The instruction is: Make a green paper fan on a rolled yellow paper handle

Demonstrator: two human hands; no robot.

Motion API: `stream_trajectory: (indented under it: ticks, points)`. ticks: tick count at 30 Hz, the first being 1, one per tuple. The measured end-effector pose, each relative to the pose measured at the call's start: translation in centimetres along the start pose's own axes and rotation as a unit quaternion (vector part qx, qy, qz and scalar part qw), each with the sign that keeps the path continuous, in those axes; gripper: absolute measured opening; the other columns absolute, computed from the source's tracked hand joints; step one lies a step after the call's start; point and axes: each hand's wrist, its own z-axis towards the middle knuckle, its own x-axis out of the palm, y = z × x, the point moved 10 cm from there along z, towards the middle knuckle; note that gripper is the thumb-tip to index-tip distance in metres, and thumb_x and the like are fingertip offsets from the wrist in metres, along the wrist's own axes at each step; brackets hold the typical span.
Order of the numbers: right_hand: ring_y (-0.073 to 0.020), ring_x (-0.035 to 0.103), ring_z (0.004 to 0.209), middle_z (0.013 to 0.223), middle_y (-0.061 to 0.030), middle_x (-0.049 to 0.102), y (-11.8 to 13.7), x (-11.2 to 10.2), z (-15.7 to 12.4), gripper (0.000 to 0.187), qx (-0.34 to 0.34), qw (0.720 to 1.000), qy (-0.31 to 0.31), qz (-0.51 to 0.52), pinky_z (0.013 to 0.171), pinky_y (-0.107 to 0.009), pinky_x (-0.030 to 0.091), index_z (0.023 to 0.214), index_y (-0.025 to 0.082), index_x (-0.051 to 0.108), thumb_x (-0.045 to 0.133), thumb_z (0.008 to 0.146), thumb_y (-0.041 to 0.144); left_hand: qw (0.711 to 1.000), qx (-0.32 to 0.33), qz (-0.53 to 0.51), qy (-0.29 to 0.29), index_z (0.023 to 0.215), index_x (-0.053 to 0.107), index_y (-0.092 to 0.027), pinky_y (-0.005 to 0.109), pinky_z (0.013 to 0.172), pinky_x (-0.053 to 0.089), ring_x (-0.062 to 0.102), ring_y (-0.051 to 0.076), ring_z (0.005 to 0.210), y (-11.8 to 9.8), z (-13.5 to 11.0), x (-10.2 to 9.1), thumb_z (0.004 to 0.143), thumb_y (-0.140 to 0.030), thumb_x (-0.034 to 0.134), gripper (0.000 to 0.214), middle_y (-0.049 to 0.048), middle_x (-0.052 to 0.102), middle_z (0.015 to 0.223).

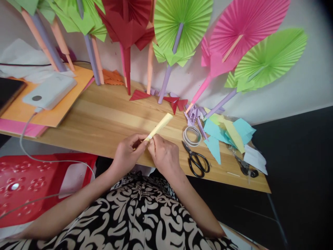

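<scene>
A narrow pale yellow paper roll [161,125] slants up and to the right from between my two hands, over the front part of the table. My left hand [129,151] pinches its lower end with thumb and fingers. Pressed close beside it, my right hand [164,152] is curled with its fingertips at the same end of the roll. What the right fingers grip there is partly hidden. To the right of my hands lie a ring of tape [184,136] and black-handled scissors [199,164].
Folded paper fans on rolled sticks, such as a green fan [166,34] and a pink fan [244,21], lean on the wall. Paper scraps [213,147] lie to the right. A white power bank [49,91] rests on orange paper at left. A red stool [39,187] stands below.
</scene>
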Motion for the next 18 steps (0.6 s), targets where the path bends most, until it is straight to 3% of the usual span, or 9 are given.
stream_trajectory:
  ticks: [10, 18]
  points:
    - [-0.0123, 0.058, 0.054, 0.063, -0.0002, 0.067, -0.2, 0.2, 0.3, 0.030, 0.003, 1.000, 0.018, 0.020, 0.055, -0.028, 0.026, 0.082, 0.021, 0.057, 0.039, 0.103, 0.031, 0.999, -0.017, -0.032, -0.002, 0.102, 0.071, -0.016, 0.023, 0.072, 0.051, 0.066, 0.014, 0.081, 0.4, 0.4, -0.5, 0.090, -0.035, 0.061, 0.024, 0.0049, 0.075, 0.094]
    - [-0.0128, 0.059, 0.055, 0.065, -0.0018, 0.069, 0.2, -0.6, 0.3, 0.029, -0.001, 1.000, 0.011, 0.018, 0.056, -0.028, 0.026, 0.082, 0.020, 0.059, 0.040, 0.102, 0.029, 1.000, 0.006, -0.010, 0.003, 0.099, 0.072, -0.017, 0.024, 0.072, 0.052, 0.066, 0.014, 0.080, -0.7, 0.1, -0.4, 0.090, -0.034, 0.060, 0.023, 0.0050, 0.075, 0.093]
